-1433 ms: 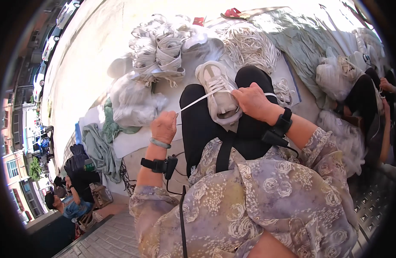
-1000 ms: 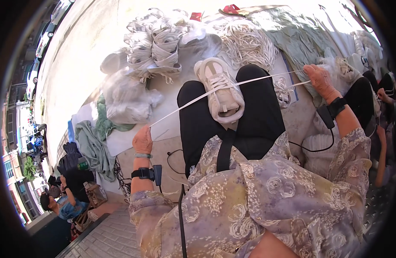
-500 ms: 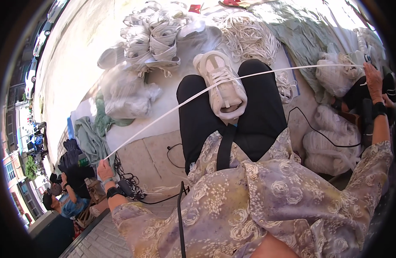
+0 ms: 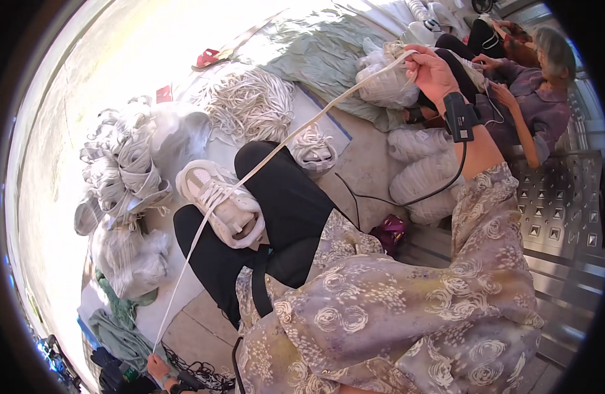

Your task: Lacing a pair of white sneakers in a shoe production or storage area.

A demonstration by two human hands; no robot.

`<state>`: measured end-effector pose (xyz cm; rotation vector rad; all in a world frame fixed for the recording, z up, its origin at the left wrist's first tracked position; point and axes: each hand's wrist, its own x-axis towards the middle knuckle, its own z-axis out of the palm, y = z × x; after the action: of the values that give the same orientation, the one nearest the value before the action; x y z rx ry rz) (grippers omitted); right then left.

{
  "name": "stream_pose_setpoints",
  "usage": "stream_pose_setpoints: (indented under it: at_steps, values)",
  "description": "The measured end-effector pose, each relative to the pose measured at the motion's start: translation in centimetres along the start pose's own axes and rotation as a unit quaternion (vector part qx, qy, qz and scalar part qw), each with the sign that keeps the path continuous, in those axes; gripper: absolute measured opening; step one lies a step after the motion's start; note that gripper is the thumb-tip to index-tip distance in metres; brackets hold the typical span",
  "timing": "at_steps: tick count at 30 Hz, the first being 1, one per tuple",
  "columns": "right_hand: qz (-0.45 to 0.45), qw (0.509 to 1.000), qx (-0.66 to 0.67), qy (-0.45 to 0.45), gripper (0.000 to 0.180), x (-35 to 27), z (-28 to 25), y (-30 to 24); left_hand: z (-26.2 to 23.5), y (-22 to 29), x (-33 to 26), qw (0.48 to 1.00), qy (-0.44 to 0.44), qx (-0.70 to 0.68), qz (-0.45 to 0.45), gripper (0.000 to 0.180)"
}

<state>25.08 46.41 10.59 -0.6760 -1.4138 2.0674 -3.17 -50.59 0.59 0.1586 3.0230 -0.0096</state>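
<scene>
Left hand (image 4: 159, 368) and right hand (image 4: 434, 77), grips closed, pinch the lace (image 4: 302, 130); uneven pulling could tip the shoe (image 4: 235, 213) off the knees' (image 4: 279, 187) edge

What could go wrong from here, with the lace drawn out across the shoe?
The shoe rests on the legs with neither hand on it, so a tug on the lace might tip it.

The right hand reaches out near a co-worker's hands and could bump them.

The cable hanging from the right wrist might snag.
</scene>
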Motion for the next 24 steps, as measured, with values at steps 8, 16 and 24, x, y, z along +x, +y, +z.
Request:
stream_pose_setpoints:
  at_steps: [8, 16, 24]
  values:
    - [0.009, 0.997, 0.080, -0.007, 0.024, -1.9, 5.8, 1.2, 0.1, 1.8, 4.2, 0.998, 0.032, 0.029, 0.041, 0.031]
    - [0.066, 0.981, 0.177, -0.049, 0.023, -1.6, 10.9, 4.5, -2.4, 7.5, 2.6, 0.997, 0.011, 0.000, 0.080, 0.019]
    - [0.170, 0.957, 0.206, -0.113, 0.021, -3.8, 23.5, 9.7, -11.5, 43.1, -0.1, 0.787, -0.321, -0.481, 0.217, 0.035]
